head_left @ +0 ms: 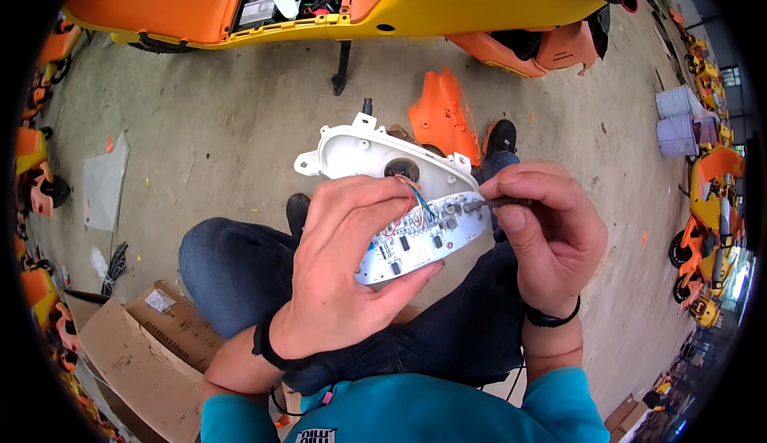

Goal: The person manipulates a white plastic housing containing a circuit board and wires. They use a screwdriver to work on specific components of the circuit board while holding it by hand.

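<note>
A white circuit board (423, 245) with small black chips is tilted in front of me. My left hand (339, 243) grips it by the left end, thumb along the lower edge. Coloured wires (417, 195) run from the board into a dark round opening in a white plastic housing (351, 149), which sits just behind it. In a pinch, my right hand (551, 231) holds a thin dark pointed tool (507, 202), whose tip meets or nearly meets the board's upper right end. I cannot tell exactly what kind of tool it is.
An orange and yellow scooter (447, 3) stands ahead with an open compartment of wiring. An orange panel (447, 115) lies beyond the housing. At the lower left is an opened cardboard box (148, 363); white buckets (676, 123) and more scooters (707, 195) line the right.
</note>
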A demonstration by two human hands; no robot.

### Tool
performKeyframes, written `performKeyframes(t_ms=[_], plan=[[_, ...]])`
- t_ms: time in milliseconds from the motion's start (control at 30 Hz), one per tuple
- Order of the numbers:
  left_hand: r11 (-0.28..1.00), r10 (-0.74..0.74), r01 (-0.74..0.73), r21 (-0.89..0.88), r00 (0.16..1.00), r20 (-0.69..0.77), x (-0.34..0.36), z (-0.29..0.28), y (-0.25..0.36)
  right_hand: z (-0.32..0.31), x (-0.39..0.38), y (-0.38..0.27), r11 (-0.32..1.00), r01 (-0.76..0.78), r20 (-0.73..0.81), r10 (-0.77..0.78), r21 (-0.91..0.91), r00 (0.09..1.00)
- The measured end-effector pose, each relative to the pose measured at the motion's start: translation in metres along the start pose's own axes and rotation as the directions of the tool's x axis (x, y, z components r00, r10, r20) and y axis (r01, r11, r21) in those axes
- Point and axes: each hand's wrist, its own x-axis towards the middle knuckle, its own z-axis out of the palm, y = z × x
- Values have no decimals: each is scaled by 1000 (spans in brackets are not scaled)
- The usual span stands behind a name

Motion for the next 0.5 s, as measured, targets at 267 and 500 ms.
performKeyframes(t_ms=[267,500], plan=[[1000,7,-7,9,1000,0,-2,3,-5,3,-3,4,998,25,39,-28,52,999],[1000,-5,6,-12,1000,24,-2,4,-4,-3,-7,4,995,81,109,-75,-53,991]])
